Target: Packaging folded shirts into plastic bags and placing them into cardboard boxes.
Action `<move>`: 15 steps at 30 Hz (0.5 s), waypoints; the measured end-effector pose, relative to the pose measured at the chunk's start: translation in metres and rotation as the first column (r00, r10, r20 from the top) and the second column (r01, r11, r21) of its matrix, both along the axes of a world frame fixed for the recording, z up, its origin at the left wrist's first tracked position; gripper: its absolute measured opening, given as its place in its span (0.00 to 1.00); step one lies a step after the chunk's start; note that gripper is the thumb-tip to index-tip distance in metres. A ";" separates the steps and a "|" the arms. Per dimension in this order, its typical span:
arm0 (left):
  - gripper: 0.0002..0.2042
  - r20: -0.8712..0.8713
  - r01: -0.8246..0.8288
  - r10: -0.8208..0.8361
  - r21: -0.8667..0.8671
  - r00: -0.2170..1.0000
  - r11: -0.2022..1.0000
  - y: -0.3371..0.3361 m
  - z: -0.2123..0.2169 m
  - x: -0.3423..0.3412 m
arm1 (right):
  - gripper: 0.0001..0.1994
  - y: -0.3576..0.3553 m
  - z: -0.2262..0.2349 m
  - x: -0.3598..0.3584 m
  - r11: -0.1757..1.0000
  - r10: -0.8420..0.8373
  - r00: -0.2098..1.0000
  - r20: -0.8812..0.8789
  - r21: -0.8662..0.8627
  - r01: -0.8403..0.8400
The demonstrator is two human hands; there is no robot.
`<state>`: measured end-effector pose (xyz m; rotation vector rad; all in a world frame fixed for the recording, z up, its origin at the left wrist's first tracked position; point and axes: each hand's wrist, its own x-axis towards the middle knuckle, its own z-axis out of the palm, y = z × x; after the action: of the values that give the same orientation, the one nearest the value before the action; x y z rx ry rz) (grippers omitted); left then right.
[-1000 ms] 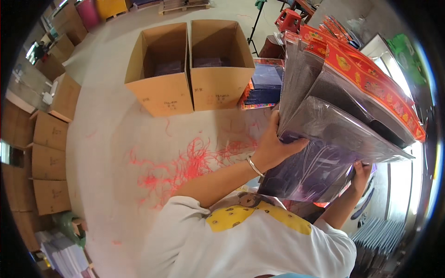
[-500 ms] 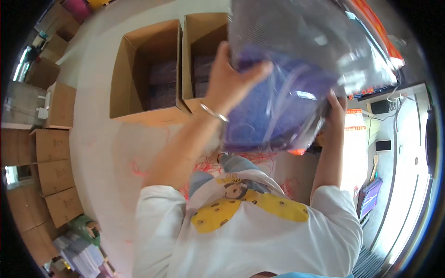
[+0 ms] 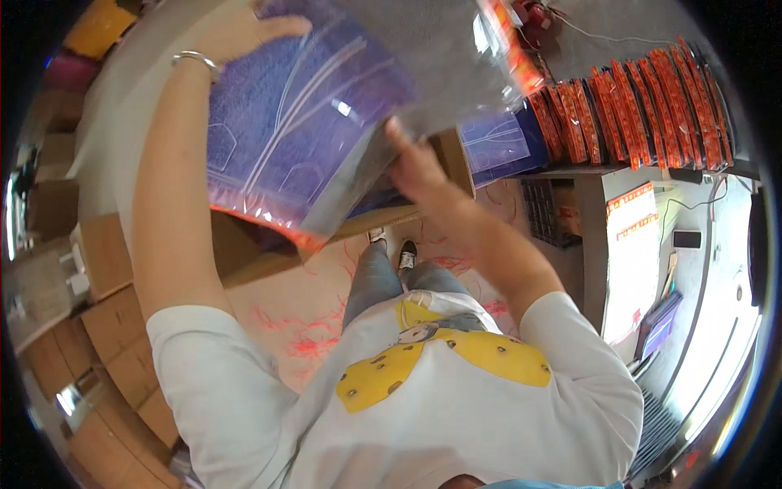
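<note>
A large flat purple pack (image 3: 318, 106) in glossy clear plastic, with pale line drawings and a red-orange edge, is held up tilted in front of me. My left hand (image 3: 244, 37), a bangle at its wrist, grips the pack's upper left edge, thumb across the face and the other fingers hidden. At its lower right side my right hand (image 3: 419, 167) holds the edge, somewhat blurred. Under the pack stands an open cardboard box (image 3: 456, 159), mostly covered by it. Dark grey see-through wrapping (image 3: 440, 57) spreads along the pack's far right side.
Several similar packs with red-orange edges (image 3: 635, 110) stand in a row at the right, beside a flat purple pack (image 3: 497, 147). Cardboard boxes (image 3: 122, 334) are stacked at left. Red string scraps (image 3: 305, 346) litter the floor. A phone (image 3: 687, 240) lies at right.
The pack and both hands have moved left, over the boxes. My view has turned rightward, bringing the row of packs into sight. Both hands keep hold of the pack.
</note>
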<state>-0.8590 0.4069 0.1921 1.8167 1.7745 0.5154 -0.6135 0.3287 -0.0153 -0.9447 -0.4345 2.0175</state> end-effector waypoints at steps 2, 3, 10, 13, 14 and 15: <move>0.40 -0.322 0.110 -0.119 -0.048 0.939 0.993 0.056 -0.065 -0.017 | 0.27 -0.019 -0.041 -0.018 0.968 -0.034 0.988 -0.154 -0.249 -0.005; 0.42 -0.292 0.093 -0.150 -0.201 0.945 0.975 0.077 -0.106 -0.023 | 0.25 -0.027 -0.060 -0.023 0.926 -0.045 0.983 -0.178 -0.376 -0.026; 0.50 -0.182 0.090 -0.419 -0.829 0.890 0.552 0.151 -0.294 0.030 | 0.21 -0.066 -0.160 -0.040 0.703 -0.357 0.897 -0.261 -0.707 0.074; 0.50 -0.163 0.096 -0.434 -0.852 0.886 0.515 0.151 -0.369 0.042 | 0.21 -0.068 -0.180 -0.037 0.604 -0.376 0.924 -0.070 -0.775 0.187; 0.50 -0.140 0.100 -0.425 -0.863 0.894 0.495 0.148 -0.395 0.040 | 0.20 -0.069 -0.189 -0.035 0.555 -0.376 0.927 -0.018 -0.805 0.209; 0.48 -0.041 0.156 -0.403 -0.882 0.914 0.444 0.149 -0.414 0.044 | 0.18 -0.063 -0.194 -0.034 0.502 -0.381 0.924 0.036 -0.831 0.240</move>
<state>-0.8154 0.5559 -0.2220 1.3554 1.3708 -0.7141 -0.6472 0.2655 -0.2096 -1.2768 0.8440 1.8912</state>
